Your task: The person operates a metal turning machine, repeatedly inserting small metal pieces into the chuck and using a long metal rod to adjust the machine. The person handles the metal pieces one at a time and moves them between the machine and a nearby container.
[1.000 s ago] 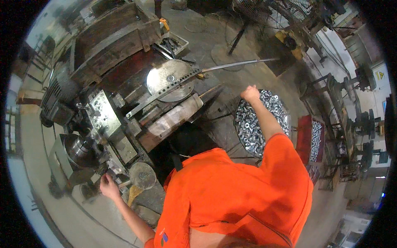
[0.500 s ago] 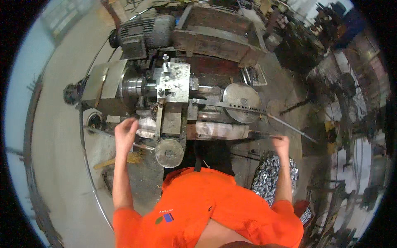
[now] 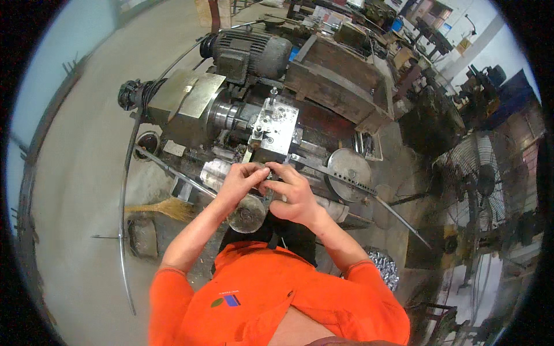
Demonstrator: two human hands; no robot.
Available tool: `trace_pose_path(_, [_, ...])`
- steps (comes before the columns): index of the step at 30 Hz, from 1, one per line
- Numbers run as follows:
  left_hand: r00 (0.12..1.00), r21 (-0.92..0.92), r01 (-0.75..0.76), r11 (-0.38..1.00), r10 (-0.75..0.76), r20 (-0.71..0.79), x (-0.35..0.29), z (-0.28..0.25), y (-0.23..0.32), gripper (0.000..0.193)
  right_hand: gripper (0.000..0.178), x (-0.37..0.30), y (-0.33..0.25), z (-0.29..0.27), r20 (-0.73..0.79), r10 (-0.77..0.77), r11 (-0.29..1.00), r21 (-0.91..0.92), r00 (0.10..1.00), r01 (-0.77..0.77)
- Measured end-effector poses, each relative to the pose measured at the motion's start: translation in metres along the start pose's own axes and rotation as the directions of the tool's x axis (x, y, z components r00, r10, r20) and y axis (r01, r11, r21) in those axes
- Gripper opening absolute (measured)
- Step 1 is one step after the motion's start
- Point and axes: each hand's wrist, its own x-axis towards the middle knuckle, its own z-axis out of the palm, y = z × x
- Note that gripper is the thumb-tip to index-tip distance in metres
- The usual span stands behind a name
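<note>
Both hands meet in front of a lathe, their fingertips close together. My left hand (image 3: 238,183) is closed in a pinch, thumb against forefinger. From the right, my right hand (image 3: 295,195) brings its bent fingers to the same spot. Whatever small thing lies between them is mostly hidden by the fingers. Just beyond the hands is the bright metal tool block (image 3: 278,126) of the lathe, with the shiny round chuck (image 3: 224,115) to its left. A round metal handwheel (image 3: 247,214) is below my left wrist.
A larger disc wheel (image 3: 350,173) and a long lever bar (image 3: 398,218) stand to the right. Behind are a motor (image 3: 251,55) and a wooden box (image 3: 332,75). Small metal parts (image 3: 383,267) are heaped beside my right arm. A broom (image 3: 158,209) lies left; a fan (image 3: 476,176) stands far right.
My hands were wide apart, left by the lathe's front left, right far out at the right side. Both have come inward and met at the middle. The view has turned and shifted.
</note>
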Motion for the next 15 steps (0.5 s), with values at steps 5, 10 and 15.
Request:
trace_pose_path(5, [0.988, 0.545, -0.093, 0.833, 0.143, -0.050, 0.005, -0.014, 0.004, 0.031, 0.030, 0.021, -0.002, -0.001, 0.190, 0.057, 0.996, -0.084, 0.980, -0.041])
trace_pose_path(10, [0.993, 0.492, -0.115, 0.863, 0.107, 0.045, 0.001, -0.042, 0.039, 0.028, 0.028, 0.057, 0.022, 0.004, 0.226, -0.089, 0.996, -0.005, 0.970, 0.093])
trace_pose_path(15, [0.928, 0.641, 0.015, 0.768, 0.228, -0.294, -0.050, -0.144, 0.069, 0.033, 0.025, 0.126, 0.064, 0.019, 0.357, 0.066, 0.935, -0.349, 0.932, 0.067])
